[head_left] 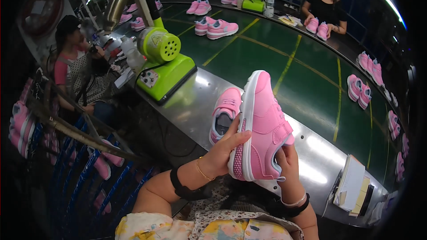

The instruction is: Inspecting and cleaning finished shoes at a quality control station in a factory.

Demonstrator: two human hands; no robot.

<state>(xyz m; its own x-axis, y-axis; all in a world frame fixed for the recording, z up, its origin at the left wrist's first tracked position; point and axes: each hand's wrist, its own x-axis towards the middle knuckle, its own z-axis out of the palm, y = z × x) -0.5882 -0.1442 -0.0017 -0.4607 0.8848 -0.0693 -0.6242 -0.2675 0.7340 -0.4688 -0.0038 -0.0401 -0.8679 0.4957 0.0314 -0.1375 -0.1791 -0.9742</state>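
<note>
Both hands hold one pink sneaker (260,129) upright at lower centre of the frame: the left hand (222,151) grips its white-edged sole from the left, thumb across the tread, while the right hand (288,162) clasps the heel opening from below. Behind it, a second pink sneaker (224,115) rests on the steel table edge (311,151) (a green machine (162,62) stands upper left). Open green belt (267,62) stretches beyond. A paper stack (351,184) sits lower right.

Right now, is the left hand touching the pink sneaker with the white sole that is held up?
Touching. The head view shows the left hand with its thumb pressed on the white sole of the raised pink sneaker.
</note>
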